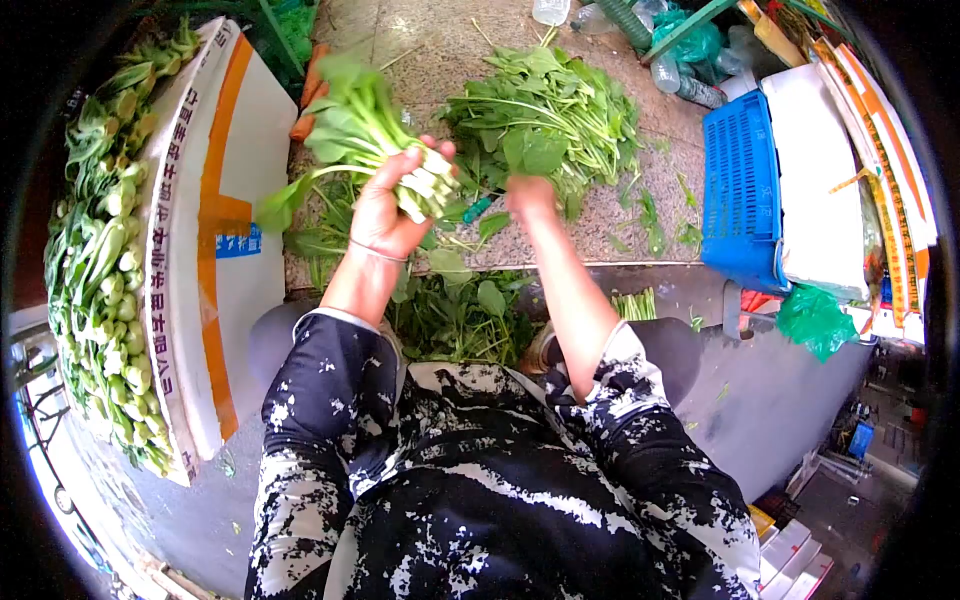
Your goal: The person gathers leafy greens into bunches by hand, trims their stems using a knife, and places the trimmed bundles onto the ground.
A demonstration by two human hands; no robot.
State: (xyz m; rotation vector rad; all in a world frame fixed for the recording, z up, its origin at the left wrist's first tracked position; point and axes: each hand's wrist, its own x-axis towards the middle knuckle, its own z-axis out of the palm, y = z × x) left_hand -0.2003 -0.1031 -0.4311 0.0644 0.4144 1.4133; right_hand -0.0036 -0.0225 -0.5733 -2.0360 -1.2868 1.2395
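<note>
Grey floor (760, 410) borders a speckled stone slab (400, 28), whose far end is cut off. A white box (262, 130) with orange tape stands along the slab's left edge, a slotted blue plastic crate (742, 190) at its right. Leafy greens (550, 110) heap toward the slab's middle; a lower pile (460, 320) before its near edge is partly hidden by the patterned shirt (470, 480). Above the slab's left half, the left hand (392, 215) curls its fingers around a pale-stemmed bunch (375, 135), leaf tips blurred. The right hand (532, 198) blurs over the near edge; I cannot tell its fingers' state.
</note>
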